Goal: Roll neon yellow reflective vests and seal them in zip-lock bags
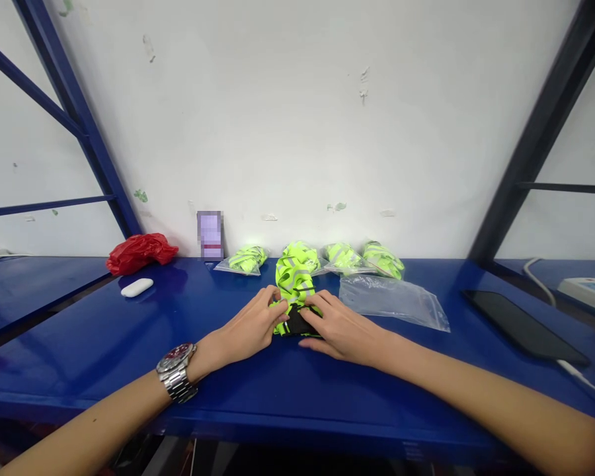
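Note:
A neon-yellow reflective vest [296, 274] of straps with grey stripes lies bunched in the middle of the blue table, with a black panel [300, 322] at its near end. On its left side my left hand [250, 325] is closed, thumb and fingers pinching the yellow fabric beside the panel. My right hand [341, 329] grips the panel's right side, its fingers bent over the black part and its thumb below. Just right of the vest, a transparent zip bag [394, 301] lies flat. The fingertips are partly hidden in the folds.
Bagged yellow vests [248, 260] stand along the wall, with more bags [344, 256] to the right. A red plastic bag [141, 253], a white earbud case [137, 287] and an upright phone [211, 235] are at left. A black phone [523, 326] with a cable lies at right.

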A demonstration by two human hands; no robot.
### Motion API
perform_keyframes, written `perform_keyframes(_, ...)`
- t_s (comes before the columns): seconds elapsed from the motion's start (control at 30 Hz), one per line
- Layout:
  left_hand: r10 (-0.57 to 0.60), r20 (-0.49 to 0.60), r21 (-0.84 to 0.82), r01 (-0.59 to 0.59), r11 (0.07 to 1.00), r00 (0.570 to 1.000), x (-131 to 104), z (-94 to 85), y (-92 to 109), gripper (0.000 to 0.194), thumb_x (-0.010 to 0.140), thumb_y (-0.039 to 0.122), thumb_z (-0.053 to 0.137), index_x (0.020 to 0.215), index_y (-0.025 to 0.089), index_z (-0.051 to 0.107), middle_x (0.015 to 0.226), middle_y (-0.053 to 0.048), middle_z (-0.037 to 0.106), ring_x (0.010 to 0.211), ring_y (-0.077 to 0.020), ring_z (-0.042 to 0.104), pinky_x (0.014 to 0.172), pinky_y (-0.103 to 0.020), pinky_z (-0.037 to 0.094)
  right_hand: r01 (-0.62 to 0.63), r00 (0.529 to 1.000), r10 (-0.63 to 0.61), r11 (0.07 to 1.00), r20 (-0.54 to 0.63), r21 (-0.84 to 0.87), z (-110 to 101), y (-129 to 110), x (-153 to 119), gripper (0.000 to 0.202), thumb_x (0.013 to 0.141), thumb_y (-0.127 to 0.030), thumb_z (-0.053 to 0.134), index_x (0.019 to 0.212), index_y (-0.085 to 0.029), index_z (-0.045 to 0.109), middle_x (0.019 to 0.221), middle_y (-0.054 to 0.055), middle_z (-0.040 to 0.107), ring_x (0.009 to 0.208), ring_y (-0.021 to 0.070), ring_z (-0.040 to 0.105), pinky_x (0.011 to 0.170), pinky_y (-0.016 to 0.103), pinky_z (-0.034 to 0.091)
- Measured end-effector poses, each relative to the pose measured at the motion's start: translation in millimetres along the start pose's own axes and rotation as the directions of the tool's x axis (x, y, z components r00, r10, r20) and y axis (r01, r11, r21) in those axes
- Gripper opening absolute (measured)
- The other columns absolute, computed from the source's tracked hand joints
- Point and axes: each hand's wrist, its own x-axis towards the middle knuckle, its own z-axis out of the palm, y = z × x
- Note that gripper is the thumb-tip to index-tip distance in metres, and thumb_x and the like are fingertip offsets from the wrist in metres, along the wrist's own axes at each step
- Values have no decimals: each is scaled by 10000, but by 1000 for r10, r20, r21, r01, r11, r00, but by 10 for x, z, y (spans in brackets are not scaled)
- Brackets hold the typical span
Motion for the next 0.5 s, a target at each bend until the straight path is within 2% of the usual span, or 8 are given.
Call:
perform_keyframes(0.1, 24, 15, 127, -25, 992, 1000, -1, 35, -3, 267, 976, 175, 311, 1148, 120, 508, 977, -112, 492, 880, -217, 467, 772, -355, 450, 16, 1000, -15, 999, 21, -32, 70, 39, 20, 252, 952, -288, 436, 1052, -87, 549, 1019, 160, 544, 1003, 289, 515, 814, 426, 493)
perform_keyframes(0.17, 28, 23, 190, -32, 981, 999, 2, 41, 4, 285, 970, 142, 294, 1164, 106, 500, 949, -112, 511, 850, -224, 459, 750, -364, 446, 21, 1000, -21, 1000, 2, -7, 116, 63, 39, 241, 955, -259, 431, 1085, -85, 535, 1030, 163, 548, 1021, 290, 521, 821, 434, 497)
perform_keyframes(0.27, 32, 39, 160, -38, 986, 999, -8, 3, 35, 289, 974, 132, 261, 1131, 127, 504, 928, -92, 531, 825, -214, 470, 742, -348, 444, 38, 999, -34, 993, -42, 113, 156, 119, 63, 234, 950, -228, 447, 1144, -110, 506, 1058, 155, 551, 1038, 272, 534, 851, 442, 492)
perform_keyframes(0.37, 37, 43, 102, -41, 994, 998, -35, -56, 72, 287, 1006, 287, 282, 1166, 150, 477, 934, -77, 543, 848, -209, 498, 771, -344, 453, 61, 997, -50, 969, -53, 241, 159, 181, 88, 230, 948, -210, 455, 1162, -135, 496, 1077, 146, 555, 1048, 258, 539, 883, 441, 475)
perform_keyframes(0.43, 70, 38, 118, -74, 990, 997, -48, -76, 81, 383, 977, 443, 358, 1202, 148, 455, 983, -92, 550, 897, -224, 511, 814, -363, 457, 52, 998, -44, 954, -34, 294, 143, 212, 110, 217, 957, -209, 434, 1147, -133, 505, 1068, 148, 563, 1042, 256, 538, 888, 434, 465)
perform_keyframes(0.5, 118, 36, 163, -122, 979, 992, -44, -77, 70, 450, 949, 501, 399, 1209, 137, 446, 998, -105, 555, 915, -236, 519, 820, -369, 460, 27, 1000, -30, 943, 4, 331, 114, 234, 135, 207, 966, -216, 408, 1108, -122, 525, 1021, 148, 575, 998, 251, 542, 862, 415, 466)
